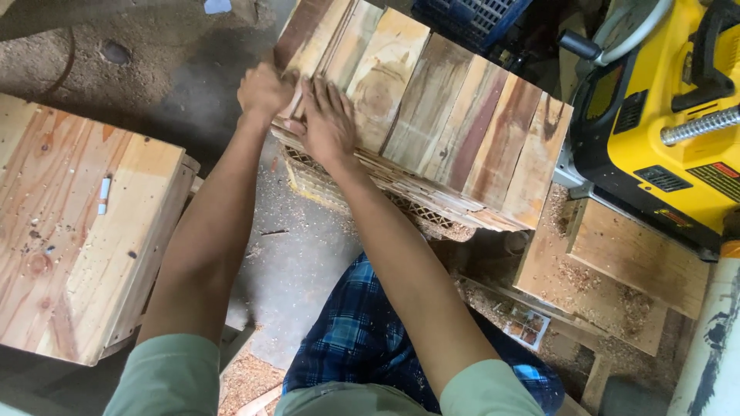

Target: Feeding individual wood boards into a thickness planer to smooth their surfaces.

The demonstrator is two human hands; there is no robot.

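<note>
A stack of short wooden slats lies side by side on a yellowish plastic crate, several layers deep. My right hand rests flat, fingers spread, on the slats at the stack's left end. My left hand curls around the leftmost slat at its near edge, gripping it. Both forearms reach forward from my grey-green sleeves over my blue plaid lap.
A pale wooden box top with a small white piece sits at left. A yellow and black thickness planer stands at right on a sawdust-covered wooden base. Sawdust covers the concrete floor. A blue crate is behind.
</note>
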